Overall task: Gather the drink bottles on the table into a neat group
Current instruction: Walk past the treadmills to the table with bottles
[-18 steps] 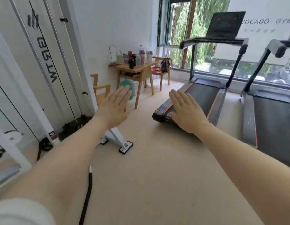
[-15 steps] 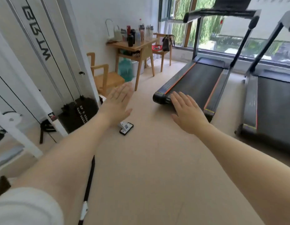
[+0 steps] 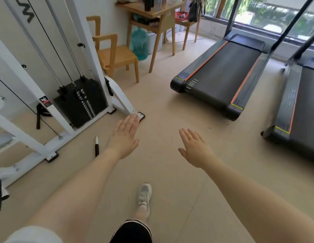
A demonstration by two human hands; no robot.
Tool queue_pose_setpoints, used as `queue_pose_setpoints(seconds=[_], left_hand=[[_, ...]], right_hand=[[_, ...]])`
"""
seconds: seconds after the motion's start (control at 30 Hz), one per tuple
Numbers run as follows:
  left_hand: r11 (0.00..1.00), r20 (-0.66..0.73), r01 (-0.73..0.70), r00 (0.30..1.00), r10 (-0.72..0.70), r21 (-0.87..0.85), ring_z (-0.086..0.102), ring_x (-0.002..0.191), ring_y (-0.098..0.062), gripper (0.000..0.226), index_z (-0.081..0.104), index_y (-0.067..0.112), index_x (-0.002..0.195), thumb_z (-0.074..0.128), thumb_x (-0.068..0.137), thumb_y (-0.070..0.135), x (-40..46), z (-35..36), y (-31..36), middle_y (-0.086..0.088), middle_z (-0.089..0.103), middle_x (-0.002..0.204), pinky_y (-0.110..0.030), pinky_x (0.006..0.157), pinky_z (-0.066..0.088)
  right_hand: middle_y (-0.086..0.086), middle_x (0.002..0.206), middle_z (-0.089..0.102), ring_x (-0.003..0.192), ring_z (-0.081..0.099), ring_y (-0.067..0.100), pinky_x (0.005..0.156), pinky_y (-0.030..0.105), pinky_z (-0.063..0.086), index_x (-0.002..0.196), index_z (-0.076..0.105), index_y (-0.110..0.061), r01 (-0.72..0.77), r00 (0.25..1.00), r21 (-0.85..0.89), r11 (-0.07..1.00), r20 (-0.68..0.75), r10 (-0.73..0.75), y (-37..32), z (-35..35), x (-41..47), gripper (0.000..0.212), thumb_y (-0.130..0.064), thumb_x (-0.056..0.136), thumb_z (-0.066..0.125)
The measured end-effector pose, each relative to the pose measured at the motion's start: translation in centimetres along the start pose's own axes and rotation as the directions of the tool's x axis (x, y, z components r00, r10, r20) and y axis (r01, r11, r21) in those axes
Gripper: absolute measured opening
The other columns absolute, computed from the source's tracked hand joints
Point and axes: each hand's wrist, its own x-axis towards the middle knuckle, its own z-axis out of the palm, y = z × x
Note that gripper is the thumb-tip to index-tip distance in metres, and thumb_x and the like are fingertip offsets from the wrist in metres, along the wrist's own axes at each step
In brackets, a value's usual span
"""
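Head view: left hand [image 3: 125,136] and right hand [image 3: 195,148] both held out flat, palms down, fingers spread, empty, over bare beige floor [image 3: 170,172]. Wide open floor ahead, a clear lane between cable machine [image 3: 68,88] on the left and treadmill [image 3: 221,76] on the right. Second treadmill [image 3: 300,109] further right, a narrow gap between the two. Drink bottles [image 3: 149,2] far off at the top edge, upright on the wooden table [image 3: 152,12], cut off by the frame. Wooden chair [image 3: 114,55] just left of the table, green water jug [image 3: 139,43] under it. One white sneaker [image 3: 144,195] stepping forward. Black lettering on the machine's upright, cropped, unreadable. Labels on the bottles too small to read.
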Motion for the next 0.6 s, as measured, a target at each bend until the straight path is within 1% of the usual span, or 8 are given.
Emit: queue_pose_setpoints(seconds=[0.07,0.2,0.3,0.33,0.37,0.43,0.5,0.6], left_hand=[[0.999,0.004,0.011,1.0,-0.011,-0.043,-0.014,0.144,-0.016,0.07,-0.015,0.012,0.144,0.029,0.096,0.035,3.0,0.4,-1.1,-0.003,-0.015,0.157,-0.033,0.114,-0.011],[0.998,-0.007,0.003,1.0,-0.003,-0.07,-0.014,0.144,-0.017,0.067,-0.016,0.012,0.144,0.025,0.096,0.037,10.0,0.0,-3.8,-0.003,-0.016,0.156,-0.032,0.114,-0.012],[0.998,-0.037,-0.005,0.999,0.002,-0.068,-0.01,0.145,-0.018,0.067,-0.011,0.011,0.145,0.011,0.091,0.043,16.6,-2.0,-6.7,-0.005,-0.013,0.157,-0.034,0.116,-0.008],[0.998,-0.053,-0.005,0.999,0.001,-0.068,-0.008,0.145,-0.019,0.066,-0.009,0.01,0.145,0.013,0.092,0.043,19.2,-3.0,-7.8,-0.006,-0.011,0.157,-0.034,0.116,-0.005],[0.997,-0.065,-0.002,0.998,-0.004,-0.078,-0.007,0.145,-0.02,0.064,-0.006,0.009,0.146,0.019,0.095,0.04,21.7,-3.9,-8.8,-0.007,-0.009,0.158,-0.035,0.117,-0.003],[0.993,-0.105,0.0,0.994,-0.013,-0.121,-0.001,0.145,-0.023,0.063,0.0,0.008,0.146,0.03,0.097,0.034,26.0,-5.4,-10.1,-0.01,-0.003,0.158,-0.036,0.118,0.001],[0.984,-0.124,-0.011,0.992,-0.011,-0.177,0.006,0.145,-0.025,0.062,0.006,0.007,0.146,0.035,0.096,0.031,29.2,-6.2,-10.4,-0.011,0.004,0.157,-0.036,0.117,0.005],[0.98,-0.1,-0.034,0.995,0.015,-0.197,0.01,0.144,-0.024,0.061,0.01,0.008,0.146,0.037,0.095,0.029,34.3,-5.5,-10.9,-0.011,0.008,0.157,-0.036,0.117,0.008]], right_hand=[[0.004,0.16,-0.002,0.147,-0.003,0.021,0.118,0.033,-0.004,0.149,-0.004,-0.013,0.012,1.0,-0.01,1.0,-0.019,-0.012,0.4,-0.7,3.3,0.066,-0.038,0.098,0.03],[0.003,0.16,-0.005,0.147,-0.006,0.02,0.117,0.032,-0.007,0.149,-0.005,-0.014,0.018,0.999,-0.035,0.999,-0.045,-0.02,2.1,-3.2,10.4,0.067,-0.042,0.098,0.028],[0.002,0.16,-0.003,0.147,-0.005,0.02,0.117,0.033,-0.007,0.149,-0.003,-0.014,-0.006,0.996,-0.054,0.999,-0.086,0.001,3.6,-6.6,16.8,0.067,-0.043,0.097,0.029],[0.003,0.16,-0.002,0.147,-0.004,0.021,0.118,0.033,-0.006,0.149,-0.002,-0.014,-0.025,0.993,-0.048,0.999,-0.118,0.019,4.0,-7.8,19.1,0.067,-0.043,0.097,0.029],[0.003,0.16,-0.001,0.147,-0.003,0.021,0.118,0.034,-0.005,0.149,-0.001,-0.013,-0.048,0.987,-0.023,0.999,-0.155,0.044,4.5,-9.0,21.4,0.067,-0.042,0.097,0.03],[0.004,0.16,0.003,0.147,0.0,0.023,0.118,0.035,-0.003,0.149,0.004,-0.012,-0.091,0.968,0.068,0.994,-0.226,0.104,5.2,-10.8,25.4,0.067,-0.04,0.097,0.034],[0.004,0.16,0.005,0.147,0.002,0.023,0.119,0.036,-0.001,0.149,0.006,-0.012,-0.105,0.964,0.122,0.987,-0.233,0.131,6.1,-12.0,28.4,0.066,-0.04,0.096,0.035],[0.004,0.16,0.005,0.147,0.002,0.022,0.119,0.035,0.001,0.149,0.006,-0.014,-0.092,0.969,0.091,0.992,-0.22,0.11,8.6,-12.8,33.3,0.066,-0.041,0.096,0.035]])
